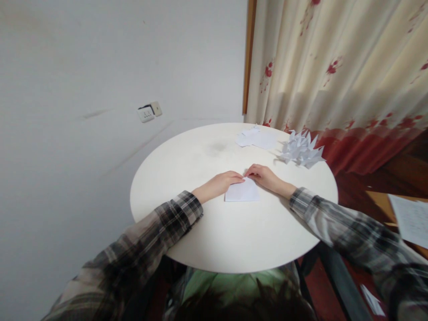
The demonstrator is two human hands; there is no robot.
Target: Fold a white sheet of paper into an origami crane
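The left hand (pixel 230 179) lies over the paper (pixel 242 192) at eleven o'clock, the right hand (pixel 265 176) at one; whether either grips it cannot be told.

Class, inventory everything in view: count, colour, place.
Small paper: 1, white, mid-table
Table: 1, white, centre
Folded shapes: uncountable, white, table's far right
Loose papers: several, white, far tabletop
Wall: 1, white, left
Wall plates: 2, pale, wall
Curtain: 1, cream/red, right
Wooden strip: 1, brown, beside curtain
Wooden surface: 1, brown, right
Sheets: unclear, white, right
Floor: 1, reddish, right
Floor papers: unclear, white, lower-right
Bars: unclear, dark, below table
Cloth: 1, green, bottom
Hair: uncountable, dark, bottom
Sleeves: 2, plaid, sides
Left grip: 1, at paper
Right grip: 1, at paper
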